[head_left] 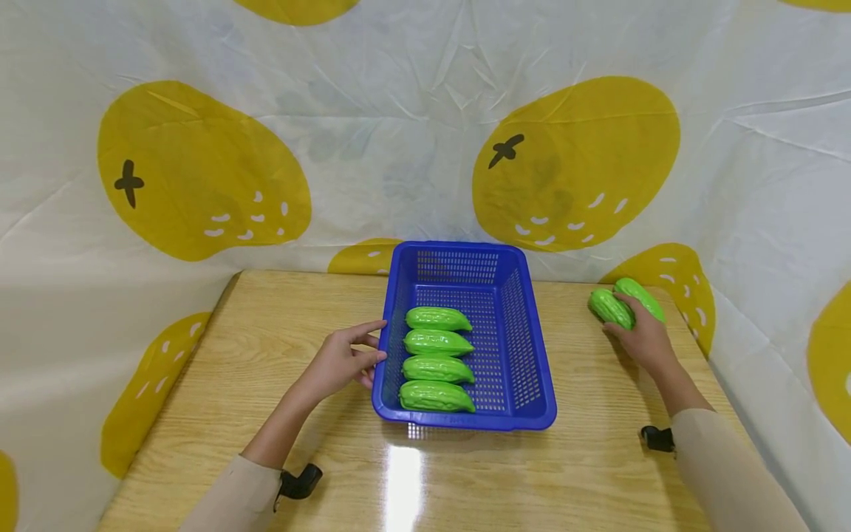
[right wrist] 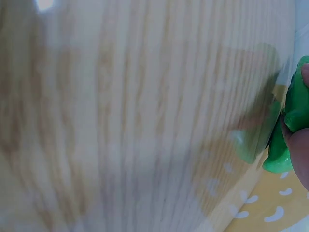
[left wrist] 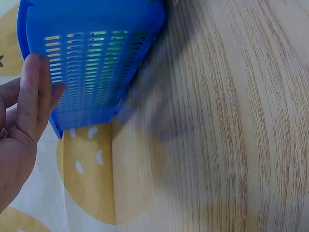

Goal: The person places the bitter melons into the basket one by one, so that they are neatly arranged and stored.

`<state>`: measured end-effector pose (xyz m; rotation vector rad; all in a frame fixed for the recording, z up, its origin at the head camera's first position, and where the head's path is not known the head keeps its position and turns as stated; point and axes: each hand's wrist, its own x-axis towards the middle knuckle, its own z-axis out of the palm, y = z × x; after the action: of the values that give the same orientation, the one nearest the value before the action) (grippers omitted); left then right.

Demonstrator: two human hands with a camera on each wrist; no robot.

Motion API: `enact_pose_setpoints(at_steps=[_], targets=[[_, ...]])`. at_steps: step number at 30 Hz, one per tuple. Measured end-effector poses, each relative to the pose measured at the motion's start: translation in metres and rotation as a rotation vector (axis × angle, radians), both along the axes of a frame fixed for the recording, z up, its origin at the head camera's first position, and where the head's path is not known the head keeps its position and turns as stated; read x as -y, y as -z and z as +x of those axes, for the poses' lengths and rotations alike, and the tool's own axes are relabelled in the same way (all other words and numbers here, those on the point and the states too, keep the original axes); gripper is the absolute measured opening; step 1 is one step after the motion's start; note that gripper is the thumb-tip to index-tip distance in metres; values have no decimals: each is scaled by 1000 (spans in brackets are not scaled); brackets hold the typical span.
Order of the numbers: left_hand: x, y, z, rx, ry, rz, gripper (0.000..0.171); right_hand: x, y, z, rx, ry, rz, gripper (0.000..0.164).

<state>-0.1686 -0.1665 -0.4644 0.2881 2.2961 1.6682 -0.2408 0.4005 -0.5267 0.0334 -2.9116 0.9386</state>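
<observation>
A blue plastic basket (head_left: pixel 538 355) holds several bright green bitter melons (head_left: pixel 435 341), lying in a column along its left side. My left hand (head_left: pixel 342 360) touches the basket's left rim with its fingers extended; in the left wrist view those fingertips (left wrist: pixel 31 72) lie against the slotted outer wall. At the table's far right, my right hand (head_left: pixel 641 332) grips a bitter melon (head_left: pixel 609 309) between thumb and fingers. Another bitter melon (head_left: pixel 643 298) lies right behind it, partly covered by the hand. The right wrist view catches the held melon (right wrist: pixel 297 104) only at its edge.
The wooden table (head_left: pixel 299 310) ends against a white curtain (head_left: pixel 392 170) printed with yellow fruit, which also hangs at both sides. Black wrist cameras (head_left: pixel 301 482) stick out from both sleeves.
</observation>
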Motion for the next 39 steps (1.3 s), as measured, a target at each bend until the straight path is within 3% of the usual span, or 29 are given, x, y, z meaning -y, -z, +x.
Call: enact_pose_setpoints(at_steps=[5, 9, 20, 33, 39], targets=[[-2, -1, 0, -5, -3, 13, 60, 0, -3, 4, 4, -1, 14, 72], [-3, -2, 1, -7, -7, 21, 61, 3, -8, 5, -45, -22, 2, 70], [-2, 0, 0, -5, -5, 20, 60, 27, -37, 8, -139, -87, -22, 65], [-3, -1, 0, -11, 1, 19, 60, 63, -70, 8, -172, -173, -10, 64], [-2, 0, 1, -6, 2, 17, 60, 81, -88, 4, -130, -195, -20, 64]])
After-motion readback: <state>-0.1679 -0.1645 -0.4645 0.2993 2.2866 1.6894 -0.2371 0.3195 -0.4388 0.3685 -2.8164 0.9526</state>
